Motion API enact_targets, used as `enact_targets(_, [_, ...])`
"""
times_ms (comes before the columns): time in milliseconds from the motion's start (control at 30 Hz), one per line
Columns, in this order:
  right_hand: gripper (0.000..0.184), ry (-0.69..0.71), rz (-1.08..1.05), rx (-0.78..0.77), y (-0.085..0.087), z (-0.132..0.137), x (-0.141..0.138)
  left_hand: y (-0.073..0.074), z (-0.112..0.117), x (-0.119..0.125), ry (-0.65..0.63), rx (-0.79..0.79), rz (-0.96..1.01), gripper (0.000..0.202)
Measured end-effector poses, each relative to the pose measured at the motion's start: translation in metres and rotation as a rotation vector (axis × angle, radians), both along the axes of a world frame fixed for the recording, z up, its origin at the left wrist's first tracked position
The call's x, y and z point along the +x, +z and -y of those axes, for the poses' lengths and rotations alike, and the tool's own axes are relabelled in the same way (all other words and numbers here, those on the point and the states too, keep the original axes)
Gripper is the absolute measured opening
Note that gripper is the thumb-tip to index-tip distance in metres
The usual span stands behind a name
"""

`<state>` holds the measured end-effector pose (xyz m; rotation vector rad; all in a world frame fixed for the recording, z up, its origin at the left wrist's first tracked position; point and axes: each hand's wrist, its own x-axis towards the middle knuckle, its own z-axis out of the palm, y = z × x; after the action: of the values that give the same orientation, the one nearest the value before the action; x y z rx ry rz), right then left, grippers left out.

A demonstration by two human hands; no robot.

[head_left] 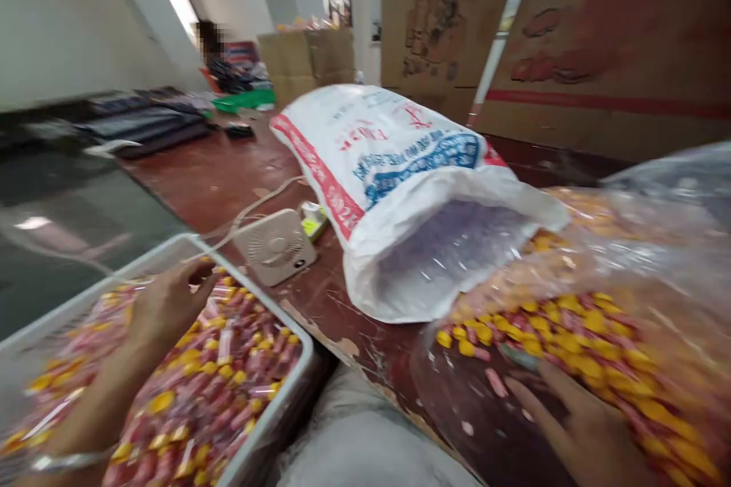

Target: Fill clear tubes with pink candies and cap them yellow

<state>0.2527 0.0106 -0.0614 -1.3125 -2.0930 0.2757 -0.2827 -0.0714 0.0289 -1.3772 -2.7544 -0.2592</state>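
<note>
My left hand (165,304) reaches over a white plastic tray (297,377) filled with several small red-and-yellow wrapped pieces (222,373); its fingers curl near the tray's far rim, and motion blur hides whether they hold anything. My right hand (576,422) lies low at the right with fingers spread, inside or under a clear plastic bag (628,274) holding a heap of the same red-and-yellow pieces (571,342). A bracelet shows on my left wrist.
A large white woven sack (411,190) with red and blue print lies open on the red floor. A small white fan (274,247) with a cable sits beside it. Cardboard sheets (599,46) stand behind. A person sits far back by boxes.
</note>
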Motion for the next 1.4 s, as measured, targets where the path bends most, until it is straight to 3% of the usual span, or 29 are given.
enact_targets(133, [0.031,-0.024,0.135,-0.015,0.01,0.004,-0.005,-0.021,-0.032,0.112,-0.643,0.292,0.219,0.033])
enact_targets(167, [0.03,-0.021,0.165,-0.017,0.009,0.002,-0.011,-0.025,-0.04,0.14,-0.804,0.267,0.273,0.029])
enact_targets(233, [0.026,-0.015,0.21,-0.003,0.006,-0.003,-0.021,-0.032,-0.06,0.19,-1.001,0.111,0.278,0.024])
enact_targets(367, [0.013,-0.094,0.28,0.078,-0.003,-0.011,-0.041,-0.044,-0.12,0.249,-1.024,-0.102,0.13,0.031])
enact_targets(500, [0.018,-0.16,0.371,0.082,-0.011,-0.021,-0.053,-0.058,-0.18,0.271,-0.971,-0.102,0.138,0.028])
enact_targets(600, [0.019,-0.153,0.381,0.074,-0.014,-0.025,-0.054,-0.067,-0.202,0.276,-0.93,-0.09,0.197,0.026])
enact_targets(700, [0.013,-0.154,0.261,0.055,-0.012,-0.022,-0.045,-0.068,-0.197,0.267,-0.909,-0.042,0.299,0.025])
enact_targets(800, [0.005,-0.178,-0.106,-0.044,-0.007,-0.012,-0.035,-0.063,-0.17,0.251,-0.917,0.006,0.432,0.019])
enact_targets(900, [0.012,-0.137,-0.518,-0.211,0.004,-0.002,-0.032,-0.055,-0.134,0.244,-0.917,0.06,0.828,0.015])
enact_targets(967, [0.016,-0.063,-0.643,-0.288,0.014,0.001,-0.035,-0.049,-0.112,0.25,-0.888,0.035,1.202,0.025])
enact_targets(1100, [0.013,0.113,-0.525,-0.293,0.039,0.002,-0.044,-0.042,-0.083,0.271,-0.814,-0.101,1.62,0.036])
enact_targets(1267, [0.012,0.209,-0.333,-0.165,0.053,0.006,-0.049,-0.045,-0.072,0.289,-0.749,-0.119,1.811,0.034])
enact_targets(1400, [0.054,0.211,-0.195,0.009,0.039,0.014,-0.059,-0.047,-0.07,0.301,-0.621,-0.085,2.02,0.028])
